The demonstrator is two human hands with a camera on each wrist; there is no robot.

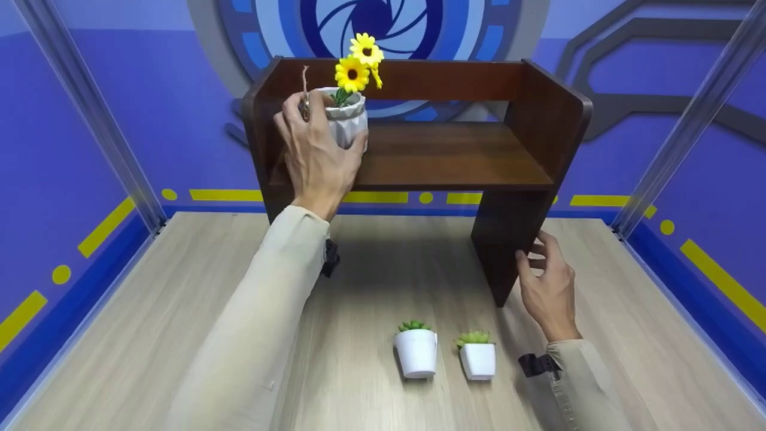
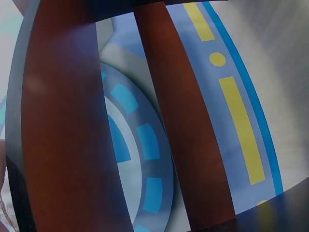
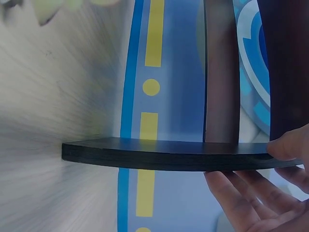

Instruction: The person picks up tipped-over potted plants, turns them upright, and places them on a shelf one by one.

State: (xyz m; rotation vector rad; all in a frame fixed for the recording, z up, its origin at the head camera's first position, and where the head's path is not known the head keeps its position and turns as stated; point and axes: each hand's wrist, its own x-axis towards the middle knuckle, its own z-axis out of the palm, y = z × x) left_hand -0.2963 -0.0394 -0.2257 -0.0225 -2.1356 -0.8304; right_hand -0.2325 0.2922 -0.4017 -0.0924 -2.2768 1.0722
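My left hand (image 1: 320, 146) grips a white ribbed flower pot (image 1: 350, 123) at the left end of the brown wooden desk shelf (image 1: 443, 152). Yellow artificial flowers (image 1: 352, 73) rise from the pot, and a twine tie hangs by its rim. Whether the pot's base touches the board is hidden by the hand. At the lower right, my right hand (image 1: 550, 287) holds the shelf's right side panel (image 1: 514, 239). In the right wrist view, the thumb (image 3: 289, 145) lies on one face of that panel and the fingers (image 3: 236, 198) on the other.
Two small succulents stand in front of the shelf on the wood-grain table (image 1: 359, 383): one in a round white pot (image 1: 416, 354), one in a square white pot (image 1: 479, 362). Blue patterned walls (image 1: 78, 149) enclose the table behind and at both sides.
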